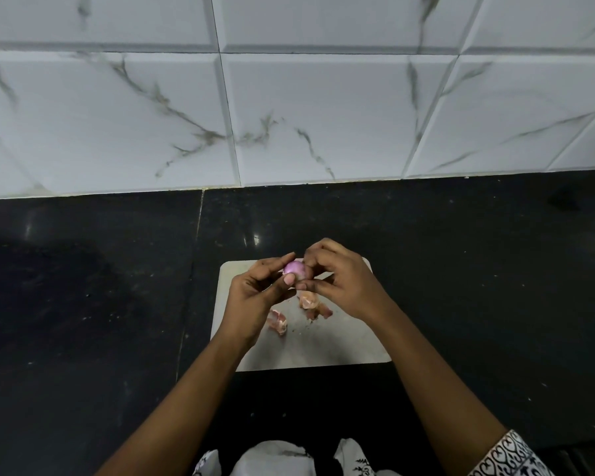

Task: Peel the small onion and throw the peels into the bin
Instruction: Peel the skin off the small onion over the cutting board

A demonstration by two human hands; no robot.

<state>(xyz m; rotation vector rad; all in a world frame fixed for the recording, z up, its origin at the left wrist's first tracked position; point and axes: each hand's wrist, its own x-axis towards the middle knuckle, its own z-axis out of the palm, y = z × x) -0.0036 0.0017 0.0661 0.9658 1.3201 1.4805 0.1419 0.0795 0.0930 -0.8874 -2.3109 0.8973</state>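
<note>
A small purple onion (294,267) is held above a grey cutting board (340,345). My left hand (255,297) grips it between thumb and fingers. My right hand (340,283) pinches at the onion's right side, fingertips touching it. Pinkish dry peels lie on the board under my hands: one piece (278,321) at the left, a bigger curl (309,299) and a darker scrap (323,310) to the right. No bin is in view.
The board lies on a black polished countertop (83,304) with a seam left of the board. A white marble-patterned tiled wall (289,115) rises behind. My patterned white clothing (275,458) shows at the bottom edge.
</note>
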